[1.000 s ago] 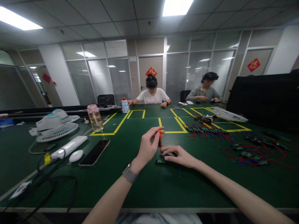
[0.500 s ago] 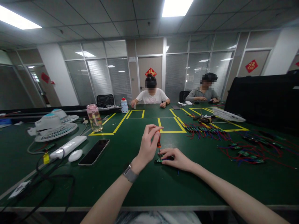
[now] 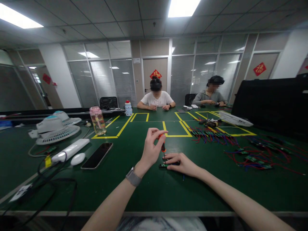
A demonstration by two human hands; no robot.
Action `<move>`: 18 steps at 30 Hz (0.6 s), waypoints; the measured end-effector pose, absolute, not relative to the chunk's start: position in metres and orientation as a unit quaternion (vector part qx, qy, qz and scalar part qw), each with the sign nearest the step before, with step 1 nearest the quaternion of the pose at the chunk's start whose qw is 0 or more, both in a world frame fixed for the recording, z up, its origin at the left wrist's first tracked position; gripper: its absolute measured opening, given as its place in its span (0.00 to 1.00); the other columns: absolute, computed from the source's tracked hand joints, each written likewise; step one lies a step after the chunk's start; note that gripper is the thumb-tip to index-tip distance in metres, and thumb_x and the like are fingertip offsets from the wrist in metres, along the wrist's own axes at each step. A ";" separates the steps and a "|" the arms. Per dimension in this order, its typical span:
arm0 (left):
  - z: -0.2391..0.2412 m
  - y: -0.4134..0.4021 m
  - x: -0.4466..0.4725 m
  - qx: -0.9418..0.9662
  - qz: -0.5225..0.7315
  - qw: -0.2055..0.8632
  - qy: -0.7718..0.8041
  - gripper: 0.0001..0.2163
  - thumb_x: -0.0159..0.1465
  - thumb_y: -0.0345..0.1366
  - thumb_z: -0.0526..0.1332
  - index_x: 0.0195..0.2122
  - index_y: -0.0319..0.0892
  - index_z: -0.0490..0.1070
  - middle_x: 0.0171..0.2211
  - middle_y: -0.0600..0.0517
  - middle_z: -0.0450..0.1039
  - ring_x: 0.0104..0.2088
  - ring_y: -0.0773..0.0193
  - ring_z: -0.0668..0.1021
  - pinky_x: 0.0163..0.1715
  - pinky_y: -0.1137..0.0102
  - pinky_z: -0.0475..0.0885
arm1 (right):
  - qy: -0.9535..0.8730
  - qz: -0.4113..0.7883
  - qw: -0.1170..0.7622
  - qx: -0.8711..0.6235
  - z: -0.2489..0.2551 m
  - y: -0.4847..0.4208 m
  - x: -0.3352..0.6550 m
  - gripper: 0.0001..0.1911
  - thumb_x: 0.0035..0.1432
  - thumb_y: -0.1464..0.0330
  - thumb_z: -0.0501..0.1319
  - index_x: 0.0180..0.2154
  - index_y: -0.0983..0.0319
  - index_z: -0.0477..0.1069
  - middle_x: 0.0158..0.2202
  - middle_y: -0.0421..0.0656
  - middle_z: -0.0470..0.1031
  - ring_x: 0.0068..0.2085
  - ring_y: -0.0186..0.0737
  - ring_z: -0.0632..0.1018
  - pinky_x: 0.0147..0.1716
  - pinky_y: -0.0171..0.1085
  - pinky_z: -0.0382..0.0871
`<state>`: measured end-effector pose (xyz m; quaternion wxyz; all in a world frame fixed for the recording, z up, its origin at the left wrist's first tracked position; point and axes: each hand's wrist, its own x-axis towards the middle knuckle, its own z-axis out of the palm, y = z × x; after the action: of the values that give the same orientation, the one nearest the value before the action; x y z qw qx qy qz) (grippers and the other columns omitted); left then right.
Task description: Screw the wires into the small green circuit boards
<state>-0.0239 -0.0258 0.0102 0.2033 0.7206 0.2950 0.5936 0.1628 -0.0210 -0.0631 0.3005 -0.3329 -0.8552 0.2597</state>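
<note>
My left hand (image 3: 152,146) is closed around the handle of a small screwdriver (image 3: 163,147), orange and black, which stands nearly upright with its shaft pointing down. The tip meets a small green circuit board (image 3: 163,165) lying on the green table (image 3: 115,189). My right hand (image 3: 181,163) rests low beside it, fingers pressed on the board and holding it against the table. Part of the board is hidden beneath those fingers. A short blue wire (image 3: 183,177) pokes out below my right hand.
Several wired circuit boards (image 3: 252,158) lie to the right, with more bundled boards (image 3: 211,134) behind. At left are a phone (image 3: 97,156), a white mouse (image 3: 78,159), a pink-lidded bottle (image 3: 98,122), fans (image 3: 57,134) and black cables (image 3: 53,181). Two people sit across the table.
The screwdriver's handle has tilted slightly to the left in my left hand. My right hand stays on the board. The person opposite has drawn one hand inward.
</note>
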 end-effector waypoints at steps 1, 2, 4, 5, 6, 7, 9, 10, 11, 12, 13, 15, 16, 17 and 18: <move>0.011 -0.026 -0.024 0.726 0.590 0.210 0.284 0.13 0.67 0.38 0.54 0.46 0.45 0.76 0.46 0.47 0.67 0.46 0.62 0.74 0.47 0.67 0.72 | -0.854 0.261 0.302 -0.334 -0.063 -0.021 0.163 0.17 0.53 0.56 0.64 0.44 0.55 0.78 0.51 0.46 0.75 0.54 0.47 0.74 0.57 0.49 0.63; 0.011 -0.026 -0.024 0.728 0.586 0.233 0.268 0.14 0.68 0.37 0.52 0.49 0.45 0.74 0.48 0.46 0.67 0.48 0.62 0.74 0.49 0.65 0.71 | -0.852 0.262 0.302 -0.337 -0.063 -0.021 0.163 0.18 0.53 0.56 0.65 0.44 0.55 0.78 0.51 0.46 0.75 0.54 0.47 0.74 0.57 0.49 0.64; 0.013 -0.025 -0.023 0.719 0.575 0.310 0.238 0.15 0.68 0.36 0.51 0.52 0.44 0.71 0.48 0.46 0.70 0.46 0.61 0.76 0.46 0.64 0.73 | -0.848 0.268 0.305 -0.342 -0.063 -0.021 0.162 0.18 0.52 0.56 0.65 0.43 0.55 0.78 0.51 0.47 0.76 0.54 0.48 0.74 0.57 0.49 0.64; 0.013 -0.025 -0.022 0.710 0.567 0.351 0.228 0.15 0.67 0.37 0.53 0.53 0.43 0.70 0.47 0.45 0.72 0.43 0.62 0.77 0.43 0.65 0.75 | -0.845 0.270 0.306 -0.346 -0.063 -0.022 0.162 0.18 0.51 0.56 0.66 0.43 0.56 0.78 0.51 0.47 0.76 0.54 0.48 0.74 0.57 0.49 0.64; 0.014 -0.024 -0.022 0.701 0.559 0.384 0.222 0.15 0.66 0.37 0.54 0.52 0.42 0.70 0.44 0.46 0.73 0.40 0.62 0.78 0.40 0.66 0.76 | -0.842 0.273 0.308 -0.348 -0.063 -0.022 0.162 0.18 0.51 0.56 0.66 0.42 0.56 0.79 0.50 0.47 0.76 0.54 0.49 0.74 0.57 0.49 0.65; 0.014 -0.024 -0.022 0.695 0.554 0.402 0.222 0.14 0.65 0.37 0.56 0.51 0.41 0.71 0.41 0.46 0.74 0.37 0.63 0.78 0.38 0.68 0.76 | -0.840 0.274 0.311 -0.351 -0.062 -0.022 0.161 0.18 0.50 0.56 0.66 0.42 0.56 0.79 0.50 0.47 0.76 0.54 0.49 0.74 0.57 0.49 0.65; 0.013 -0.023 -0.021 0.691 0.557 0.396 0.235 0.12 0.63 0.37 0.60 0.46 0.40 0.74 0.38 0.48 0.73 0.34 0.66 0.77 0.35 0.71 0.76 | -0.836 0.277 0.317 -0.352 -0.062 -0.023 0.161 0.17 0.50 0.57 0.67 0.41 0.57 0.79 0.50 0.48 0.76 0.54 0.49 0.75 0.56 0.49 0.65; 0.012 -0.023 -0.021 0.692 0.563 0.381 0.243 0.11 0.62 0.37 0.61 0.43 0.40 0.74 0.37 0.49 0.71 0.32 0.67 0.76 0.33 0.72 0.75 | -0.835 0.277 0.318 -0.352 -0.063 -0.023 0.161 0.17 0.50 0.57 0.67 0.41 0.57 0.79 0.50 0.48 0.76 0.54 0.49 0.75 0.57 0.49 0.65; 0.011 -0.023 -0.021 0.694 0.568 0.365 0.252 0.10 0.62 0.38 0.61 0.43 0.41 0.75 0.38 0.49 0.70 0.32 0.68 0.76 0.32 0.73 0.75 | -0.835 0.278 0.319 -0.352 -0.063 -0.023 0.161 0.17 0.50 0.57 0.67 0.41 0.57 0.79 0.50 0.48 0.76 0.54 0.48 0.75 0.57 0.50 0.65; 0.011 -0.023 -0.021 0.696 0.570 0.351 0.259 0.11 0.62 0.39 0.61 0.43 0.42 0.75 0.40 0.49 0.69 0.32 0.69 0.75 0.32 0.73 0.75 | -0.835 0.278 0.318 -0.352 -0.063 -0.023 0.161 0.17 0.50 0.57 0.67 0.41 0.57 0.79 0.50 0.48 0.76 0.54 0.48 0.75 0.57 0.50 0.65; 0.010 -0.023 -0.021 0.698 0.572 0.339 0.264 0.11 0.63 0.39 0.59 0.45 0.43 0.75 0.43 0.48 0.68 0.34 0.68 0.75 0.33 0.73 0.75 | -0.835 0.278 0.318 -0.352 -0.063 -0.023 0.161 0.17 0.50 0.57 0.67 0.41 0.57 0.79 0.50 0.48 0.76 0.54 0.48 0.74 0.57 0.50 0.65; 0.009 -0.021 -0.022 0.706 0.569 0.328 0.265 0.14 0.66 0.39 0.56 0.50 0.46 0.73 0.50 0.46 0.65 0.42 0.64 0.76 0.41 0.70 0.75 | -0.837 0.277 0.317 -0.350 -0.062 -0.023 0.161 0.17 0.50 0.57 0.67 0.41 0.57 0.79 0.50 0.48 0.76 0.54 0.48 0.74 0.56 0.49 0.65; 0.009 -0.020 -0.022 0.708 0.568 0.328 0.262 0.15 0.67 0.39 0.54 0.51 0.46 0.72 0.52 0.46 0.64 0.46 0.62 0.75 0.45 0.68 0.74 | -0.838 0.276 0.316 -0.348 -0.062 -0.023 0.162 0.17 0.50 0.56 0.67 0.41 0.57 0.79 0.50 0.48 0.77 0.54 0.49 0.74 0.56 0.49 0.65; 0.009 -0.019 -0.023 0.710 0.564 0.334 0.257 0.15 0.67 0.39 0.53 0.53 0.46 0.71 0.54 0.45 0.64 0.49 0.61 0.74 0.48 0.67 0.73 | -0.840 0.276 0.315 -0.346 -0.062 -0.023 0.162 0.18 0.50 0.56 0.67 0.41 0.57 0.79 0.50 0.48 0.76 0.54 0.49 0.74 0.57 0.49 0.65; 0.010 -0.018 -0.024 0.711 0.559 0.348 0.248 0.16 0.68 0.39 0.52 0.54 0.46 0.70 0.54 0.45 0.65 0.50 0.60 0.74 0.49 0.66 0.72 | -0.841 0.274 0.314 -0.344 -0.062 -0.023 0.162 0.18 0.50 0.56 0.67 0.41 0.57 0.79 0.50 0.48 0.76 0.54 0.49 0.74 0.57 0.49 0.65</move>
<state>-0.0240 -0.0185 0.0097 0.3476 0.7110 0.2484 0.5585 0.1618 -0.0233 -0.0618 0.3142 -0.3437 -0.8413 0.2745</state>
